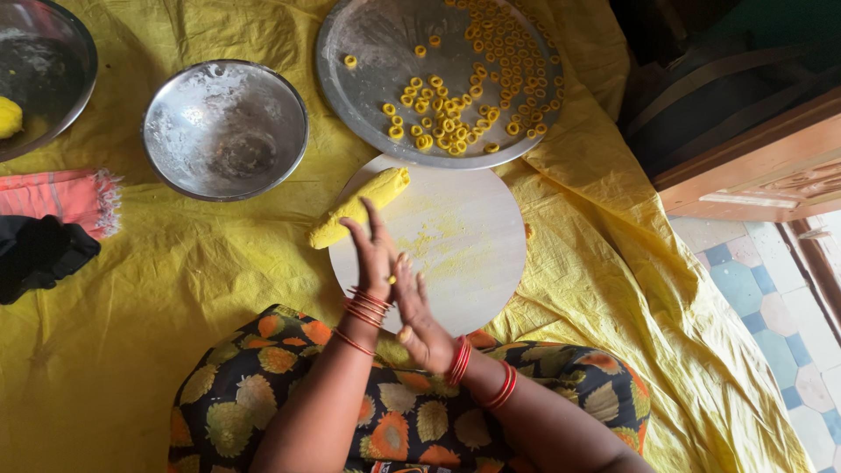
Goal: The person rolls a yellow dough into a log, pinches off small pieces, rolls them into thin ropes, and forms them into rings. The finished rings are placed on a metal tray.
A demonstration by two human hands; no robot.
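Lap in flowered cloth nearest cam, both hands up over round board, palm to palm.

Left hand & right hand pressed w/ fingers straight and close together; small yellow dough bit pinched btwn the palms, just showing at the edge, above near side of the white round board. Red bangles on both wrists. Yellow dough log lies on board's far-left rim, partly over the edge. Beyond board: flat steel plate w/ many small yellow dough rings. Left of it, floury steel bowl; 2nd steel bowl at top-left corner. All on yellow sheet. Pink cloth & black cloth at left edge.
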